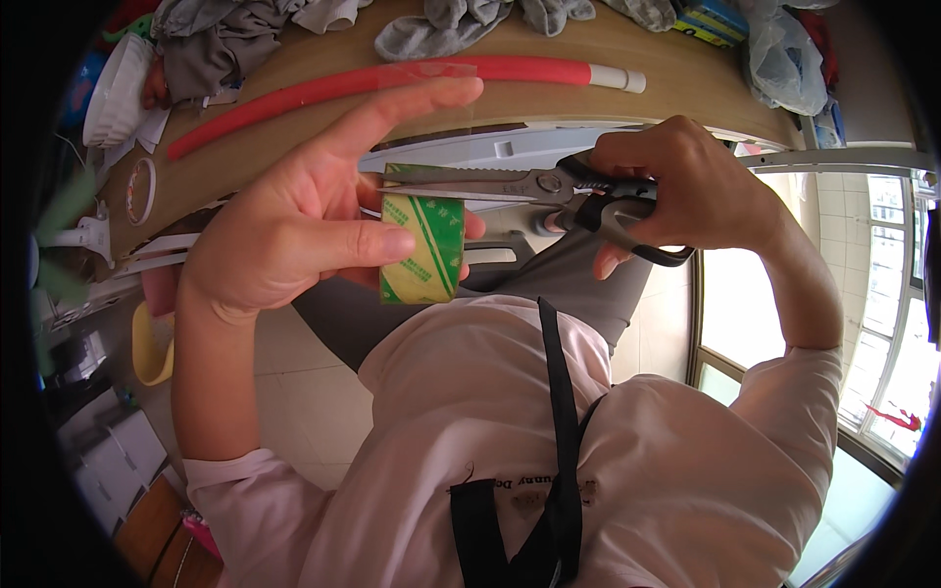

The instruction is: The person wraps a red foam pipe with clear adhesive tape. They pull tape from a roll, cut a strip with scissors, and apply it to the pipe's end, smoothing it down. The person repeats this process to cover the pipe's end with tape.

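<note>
My left hand [294,220] holds a roll of clear packing tape [423,253] with a green and yellow printed core between thumb and fingers. From the roll a transparent strip stretches up past my raised index finger towards a long red tube [323,92] with a white end, lying on the wooden table. In my right hand [680,187] is a pair of scissors [548,184] with dark handles. Its blades, slightly apart, lie across the top of the roll, their tips near my left fingers.
Grey socks [423,37] and other cloth lie along the far side of the wooden table [514,99]. A white ribbed bowl [117,92] and a ring-shaped band [141,191] are at the left. A clear plastic bag [786,62] is at the far right.
</note>
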A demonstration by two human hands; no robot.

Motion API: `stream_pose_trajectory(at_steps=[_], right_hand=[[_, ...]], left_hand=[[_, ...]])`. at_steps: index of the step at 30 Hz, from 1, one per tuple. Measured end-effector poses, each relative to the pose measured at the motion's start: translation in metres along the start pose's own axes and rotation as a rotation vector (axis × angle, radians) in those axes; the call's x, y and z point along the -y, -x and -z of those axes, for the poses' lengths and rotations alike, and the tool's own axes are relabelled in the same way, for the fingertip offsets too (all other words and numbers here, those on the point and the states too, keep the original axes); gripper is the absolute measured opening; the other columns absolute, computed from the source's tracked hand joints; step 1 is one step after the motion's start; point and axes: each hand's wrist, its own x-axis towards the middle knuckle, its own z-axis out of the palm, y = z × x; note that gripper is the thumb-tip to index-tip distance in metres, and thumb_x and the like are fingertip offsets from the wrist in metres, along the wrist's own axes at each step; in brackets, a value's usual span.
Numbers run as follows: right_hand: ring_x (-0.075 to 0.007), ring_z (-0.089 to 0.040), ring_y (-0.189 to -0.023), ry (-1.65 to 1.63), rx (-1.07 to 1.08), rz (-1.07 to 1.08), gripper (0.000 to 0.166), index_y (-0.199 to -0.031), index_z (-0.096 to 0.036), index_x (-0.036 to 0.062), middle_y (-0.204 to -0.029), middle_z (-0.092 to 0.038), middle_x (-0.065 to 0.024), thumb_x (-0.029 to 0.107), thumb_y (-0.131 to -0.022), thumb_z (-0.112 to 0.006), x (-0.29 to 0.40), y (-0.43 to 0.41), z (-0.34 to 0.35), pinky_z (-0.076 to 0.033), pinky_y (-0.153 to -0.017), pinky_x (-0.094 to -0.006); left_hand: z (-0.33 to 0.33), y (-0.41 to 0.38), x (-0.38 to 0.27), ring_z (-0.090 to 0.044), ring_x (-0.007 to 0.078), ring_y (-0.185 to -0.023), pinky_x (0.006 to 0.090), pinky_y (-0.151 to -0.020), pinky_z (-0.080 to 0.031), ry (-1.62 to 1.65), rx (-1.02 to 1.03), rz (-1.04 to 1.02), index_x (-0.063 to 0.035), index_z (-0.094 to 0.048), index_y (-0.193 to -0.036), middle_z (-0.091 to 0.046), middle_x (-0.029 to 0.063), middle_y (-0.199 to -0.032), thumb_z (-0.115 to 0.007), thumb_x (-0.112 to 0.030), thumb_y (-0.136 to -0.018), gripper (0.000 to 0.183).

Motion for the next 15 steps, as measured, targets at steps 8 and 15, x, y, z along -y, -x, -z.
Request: stream_pose_trajectory(at_steps=[8, 15], right_hand=[[-0.0342, -0.061, -0.063, 0.061, -0.011, -0.003, 0.057, -0.094, -0.066, 0.0037, -0.071, -0.065, -0.0138, 0.046, -0.064, -0.089, -0.004, -0.001, -0.002, -0.046, -0.060, -0.0414], [-0.0349, -0.067, -0.085, 0.092, -0.079, -0.030, 0.075, -0.111, -0.064, 0.0012, -0.093, -0.069, -0.0184, 0.053, -0.063, -0.088, -0.022, 0.010, -0.018, -0.050, -0.075, -0.0416]], left_hand=[[0.005, 0.004, 0.002, -0.071, 0.0350, -0.100, 0.0434, -0.093, -0.055, 0.014, 0.040, 0.015, -0.0125, 0.001, -0.159, -0.064, 0.0312, -0.118, -0.057, 0.006, -0.083, 0.097], [0.001, 0.015, 0.007, -0.070, 0.0344, -0.100, 0.0454, -0.090, -0.056, -0.032, -0.074, -0.138, -0.0115, 0.005, -0.158, -0.065, 0.0291, -0.115, -0.055, 0.005, -0.081, 0.099]])
